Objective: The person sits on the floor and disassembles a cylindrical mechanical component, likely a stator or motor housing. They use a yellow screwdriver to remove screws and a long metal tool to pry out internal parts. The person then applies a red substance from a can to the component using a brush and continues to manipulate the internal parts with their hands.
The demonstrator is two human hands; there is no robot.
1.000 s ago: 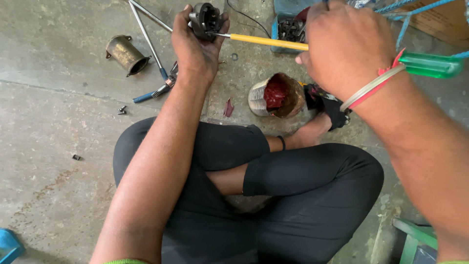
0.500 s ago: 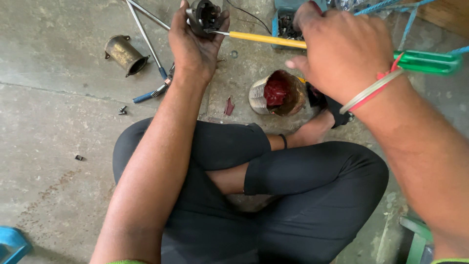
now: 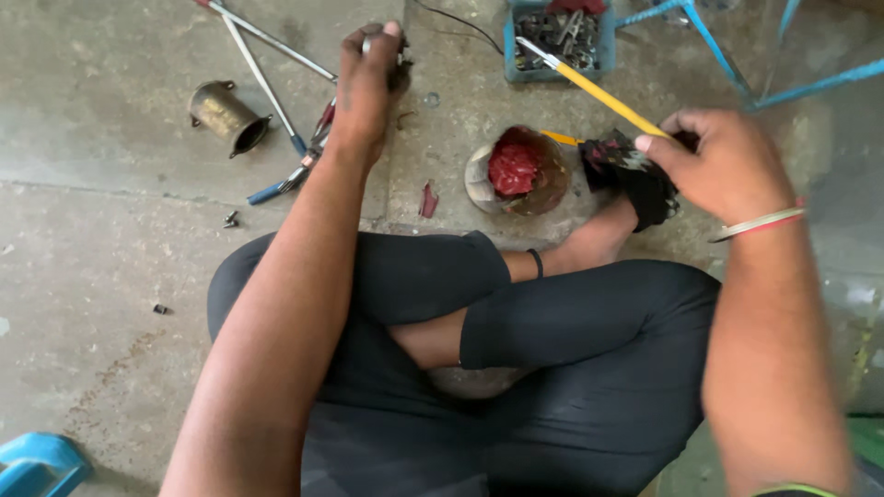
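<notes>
I sit cross-legged on a concrete floor. My left hand point(image 3: 368, 78) is stretched forward and closed around a small dark metal part, mostly hidden by the fingers. My right hand point(image 3: 727, 161) grips a long screwdriver point(image 3: 589, 85) with a yellow shaft; its tip points up-left over a blue parts tray point(image 3: 508, 55). Below the right hand a dark rag point(image 3: 635, 175) lies by my foot. An open tin of red grease point(image 3: 516, 170) stands between the hands.
A brass cylinder point(image 3: 226, 115) lies at the left beside long metal rods point(image 3: 262, 78) and blue-handled pliers point(image 3: 285, 179). Small bolts point(image 3: 230, 219) dot the floor. Blue metal legs point(image 3: 727, 51) cross the top right. A blue object point(image 3: 37, 460) sits bottom left.
The screwdriver has come away from the part in my left hand and swung right, its tip now over the blue tray. My right hand dropped lower and to the right.
</notes>
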